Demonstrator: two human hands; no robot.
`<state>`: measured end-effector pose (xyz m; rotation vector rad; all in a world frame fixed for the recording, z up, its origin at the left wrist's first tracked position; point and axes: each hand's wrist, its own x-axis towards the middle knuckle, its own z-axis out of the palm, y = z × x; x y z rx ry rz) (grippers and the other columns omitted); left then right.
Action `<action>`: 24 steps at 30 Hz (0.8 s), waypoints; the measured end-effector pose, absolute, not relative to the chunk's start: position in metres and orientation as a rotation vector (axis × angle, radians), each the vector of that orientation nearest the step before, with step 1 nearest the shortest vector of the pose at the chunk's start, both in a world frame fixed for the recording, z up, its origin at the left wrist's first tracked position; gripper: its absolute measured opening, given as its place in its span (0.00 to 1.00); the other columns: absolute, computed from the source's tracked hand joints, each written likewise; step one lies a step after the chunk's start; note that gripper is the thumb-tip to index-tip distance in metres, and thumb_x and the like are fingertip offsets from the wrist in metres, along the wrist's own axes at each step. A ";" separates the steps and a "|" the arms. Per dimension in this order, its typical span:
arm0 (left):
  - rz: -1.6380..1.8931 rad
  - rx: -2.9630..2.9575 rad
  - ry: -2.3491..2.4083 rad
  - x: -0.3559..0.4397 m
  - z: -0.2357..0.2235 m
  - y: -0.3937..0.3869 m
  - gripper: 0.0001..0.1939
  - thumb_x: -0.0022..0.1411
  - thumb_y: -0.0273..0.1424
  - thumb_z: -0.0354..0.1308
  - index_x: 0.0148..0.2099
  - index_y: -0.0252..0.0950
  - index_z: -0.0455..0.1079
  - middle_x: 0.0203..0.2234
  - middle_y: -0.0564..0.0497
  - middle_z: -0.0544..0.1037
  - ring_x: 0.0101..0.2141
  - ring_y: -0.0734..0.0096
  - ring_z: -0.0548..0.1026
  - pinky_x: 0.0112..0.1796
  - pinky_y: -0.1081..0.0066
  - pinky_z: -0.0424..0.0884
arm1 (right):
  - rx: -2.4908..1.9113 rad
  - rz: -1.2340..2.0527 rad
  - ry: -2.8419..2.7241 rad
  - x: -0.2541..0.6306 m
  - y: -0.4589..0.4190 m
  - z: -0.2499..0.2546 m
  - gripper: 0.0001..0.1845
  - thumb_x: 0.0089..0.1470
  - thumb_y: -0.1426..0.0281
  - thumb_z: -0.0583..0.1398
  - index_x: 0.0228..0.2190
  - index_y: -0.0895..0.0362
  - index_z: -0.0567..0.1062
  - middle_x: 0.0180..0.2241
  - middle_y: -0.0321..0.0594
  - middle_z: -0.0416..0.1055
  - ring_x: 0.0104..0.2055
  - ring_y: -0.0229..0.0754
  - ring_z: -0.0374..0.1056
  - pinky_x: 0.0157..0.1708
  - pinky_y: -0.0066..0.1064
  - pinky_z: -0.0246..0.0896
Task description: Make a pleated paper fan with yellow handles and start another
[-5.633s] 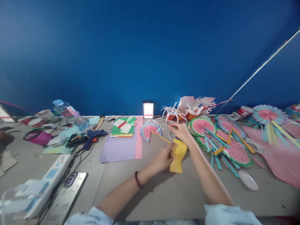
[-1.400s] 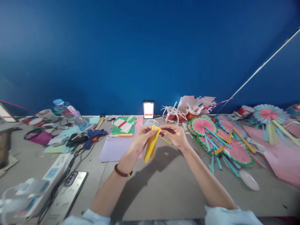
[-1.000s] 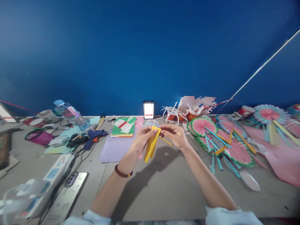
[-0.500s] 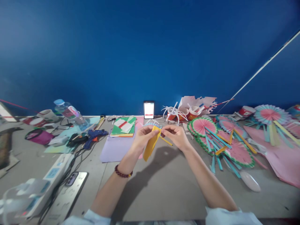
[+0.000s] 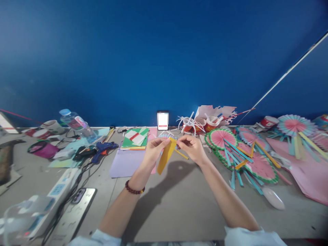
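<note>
A folded yellow paper strip hangs at a slant above the middle of the table. My left hand pinches its upper left edge between thumb and fingers. At the strip's top right corner, my right hand has thumb and fingertips closed together on the paper. Behind my hands lie a thin yellow strip and a pleated light-blue paper piece, the latter partly hidden by my left hand and the held strip.
To the right are watermelon-patterned paper fans, a white plastic spoon and pink paper. On the left stand a power strip, a phone, a blue glue gun and a bottle. A lit phone leans against the wall.
The yellow strip has turned so its broad face shows more, and its lower end has risen slightly. Both hands stay in nearly the same place.
</note>
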<state>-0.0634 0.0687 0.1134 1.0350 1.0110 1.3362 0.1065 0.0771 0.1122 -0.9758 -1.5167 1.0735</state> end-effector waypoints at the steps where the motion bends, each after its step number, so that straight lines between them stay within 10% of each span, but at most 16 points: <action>1: 1.357 1.025 1.001 -0.062 0.113 0.068 0.16 0.41 0.42 0.71 0.24 0.34 0.77 0.21 0.52 0.77 0.23 0.74 0.70 0.28 0.74 0.65 | -0.972 1.091 -1.510 0.106 0.077 0.112 0.14 0.47 0.58 0.64 0.25 0.56 0.74 0.23 0.37 0.73 0.27 0.39 0.69 0.30 0.32 0.67; 24: 1.134 1.236 1.121 -0.050 0.105 0.064 0.15 0.45 0.42 0.68 0.27 0.35 0.78 0.21 0.51 0.76 0.22 0.73 0.68 0.22 0.74 0.60 | -1.156 1.179 -1.463 0.108 0.082 0.108 0.11 0.43 0.61 0.64 0.23 0.58 0.77 0.25 0.38 0.74 0.29 0.39 0.68 0.33 0.32 0.63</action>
